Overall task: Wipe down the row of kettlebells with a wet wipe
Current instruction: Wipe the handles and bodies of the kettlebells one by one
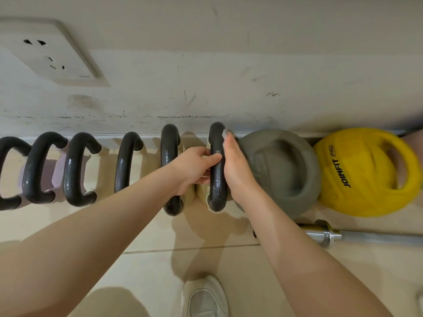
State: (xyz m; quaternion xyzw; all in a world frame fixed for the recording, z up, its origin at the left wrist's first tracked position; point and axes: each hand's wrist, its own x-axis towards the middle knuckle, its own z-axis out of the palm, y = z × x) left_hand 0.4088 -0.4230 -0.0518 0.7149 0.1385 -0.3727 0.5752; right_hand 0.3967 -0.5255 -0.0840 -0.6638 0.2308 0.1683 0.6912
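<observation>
A row of kettlebells stands along the wall, seen from above as black handles (75, 168). My left hand (194, 170) grips the rightmost black handle (217, 188) from the left, thumb across its top. My right hand (235, 170) lies against the same handle's right side, fingers straight, pressing a wet wipe (225, 133) to it; only a small white edge of the wipe shows past the fingertips. Patches of the handles shine. A grey kettlebell (281, 170) sits right of my hands, its body partly hidden by my right hand.
A yellow JOINFIT medicine ball (366, 172) with grips lies at the far right. A chrome barbell end (327, 234) rests on the tiled floor before it. A wall socket (45, 53) is at upper left. My white shoe (203, 298) stands below on the floor.
</observation>
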